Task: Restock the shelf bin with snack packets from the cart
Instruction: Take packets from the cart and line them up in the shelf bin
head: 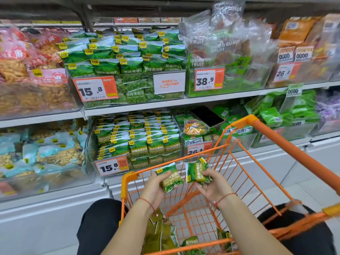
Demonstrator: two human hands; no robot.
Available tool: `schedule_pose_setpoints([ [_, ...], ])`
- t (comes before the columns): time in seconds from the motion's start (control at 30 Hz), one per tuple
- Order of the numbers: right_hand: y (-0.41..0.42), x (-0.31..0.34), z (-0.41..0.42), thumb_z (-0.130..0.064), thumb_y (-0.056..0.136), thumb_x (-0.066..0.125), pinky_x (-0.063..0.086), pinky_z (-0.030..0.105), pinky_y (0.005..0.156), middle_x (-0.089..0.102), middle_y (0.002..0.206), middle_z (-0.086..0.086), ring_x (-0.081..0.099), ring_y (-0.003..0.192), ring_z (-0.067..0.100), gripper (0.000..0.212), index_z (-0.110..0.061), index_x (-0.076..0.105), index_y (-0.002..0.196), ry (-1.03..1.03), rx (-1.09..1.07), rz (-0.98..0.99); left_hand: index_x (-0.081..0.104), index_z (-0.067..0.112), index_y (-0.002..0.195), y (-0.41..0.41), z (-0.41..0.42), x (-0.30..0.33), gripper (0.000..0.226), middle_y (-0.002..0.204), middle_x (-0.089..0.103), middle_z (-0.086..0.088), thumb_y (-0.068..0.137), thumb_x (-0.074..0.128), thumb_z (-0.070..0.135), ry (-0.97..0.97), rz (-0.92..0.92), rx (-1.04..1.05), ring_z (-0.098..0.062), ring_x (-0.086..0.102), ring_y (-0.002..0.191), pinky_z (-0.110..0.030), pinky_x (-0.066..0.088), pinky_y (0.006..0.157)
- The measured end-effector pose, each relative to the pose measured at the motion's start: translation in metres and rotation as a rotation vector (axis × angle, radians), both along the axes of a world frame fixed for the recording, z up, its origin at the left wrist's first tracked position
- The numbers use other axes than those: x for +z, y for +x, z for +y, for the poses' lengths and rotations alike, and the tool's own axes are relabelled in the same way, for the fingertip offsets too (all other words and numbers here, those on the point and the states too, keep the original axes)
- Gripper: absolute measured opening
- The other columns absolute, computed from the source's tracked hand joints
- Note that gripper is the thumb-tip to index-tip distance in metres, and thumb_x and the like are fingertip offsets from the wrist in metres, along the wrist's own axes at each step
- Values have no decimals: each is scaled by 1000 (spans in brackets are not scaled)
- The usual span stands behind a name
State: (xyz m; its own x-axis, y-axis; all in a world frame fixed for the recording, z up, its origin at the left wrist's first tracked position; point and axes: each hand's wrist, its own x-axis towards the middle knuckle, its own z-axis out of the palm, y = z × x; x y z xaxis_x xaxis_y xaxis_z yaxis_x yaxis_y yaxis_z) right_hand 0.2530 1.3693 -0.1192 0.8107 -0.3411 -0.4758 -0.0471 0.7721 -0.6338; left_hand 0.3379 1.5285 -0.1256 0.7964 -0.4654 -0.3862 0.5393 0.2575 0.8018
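Note:
My left hand (154, 188) grips a green pea snack packet (170, 178) above the orange wire cart (244, 168). My right hand (214, 184) holds a second green packet (196, 172) beside it. More green packets (159, 234) lie on the cart's bottom. The clear shelf bin (136, 142) on the lower shelf, just beyond the cart, is packed with rows of the same green packets behind a 15.8 price tag (111, 167).
Another bin of green pea packets (128, 70) sits on the upper shelf. Clear bins of crackers (27, 70) and blue packets (46, 153) stand at left, dried fruit bags (220, 52) at right. My dark-trousered knees (99, 223) flank the cart.

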Motion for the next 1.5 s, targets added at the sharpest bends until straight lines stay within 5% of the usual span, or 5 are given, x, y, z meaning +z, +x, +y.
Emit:
schedule_pose_setpoints([
  [0.17,0,2,2,10,86,51,59,29,64,61,97,14,60,88,25,18,0,56,100,50,2,-75,52,-9,106,-3,3,2,16,104,59,-23,94,51,1,-17,118,-17,-32,63,83,-29,57,51],
  [0.53,6,-7,22,12,78,67,54,27,69,66,108,15,66,93,23,50,-8,51,120,-558,294,100,18,-2,144,-11,-5,-19,111,124,59,-18,62,87,24,134,-59,-238,-24,65,104,-31,57,77],
  [0.73,5,-3,14,-9,89,64,56,33,76,68,106,8,65,96,18,17,-9,61,105,-370,79,-23,54,6,114,-4,-2,-18,45,109,69,-13,75,76,11,158,-193,-116,-24,68,96,-41,55,85],
  [1.1,6,-16,15,-26,90,64,45,36,97,49,136,20,48,126,30,60,2,41,138,-994,60,267,58,8,114,-3,4,-10,31,106,71,-9,85,64,2,-13,-169,-187,-21,69,96,-28,56,76],
  [1.5,7,-7,24,-11,89,64,50,38,96,69,113,8,64,107,22,29,-14,60,117,-636,334,40,60,5,109,-4,1,-12,27,101,70,-13,85,68,14,121,-215,-57,-18,69,85,-21,56,67],
])
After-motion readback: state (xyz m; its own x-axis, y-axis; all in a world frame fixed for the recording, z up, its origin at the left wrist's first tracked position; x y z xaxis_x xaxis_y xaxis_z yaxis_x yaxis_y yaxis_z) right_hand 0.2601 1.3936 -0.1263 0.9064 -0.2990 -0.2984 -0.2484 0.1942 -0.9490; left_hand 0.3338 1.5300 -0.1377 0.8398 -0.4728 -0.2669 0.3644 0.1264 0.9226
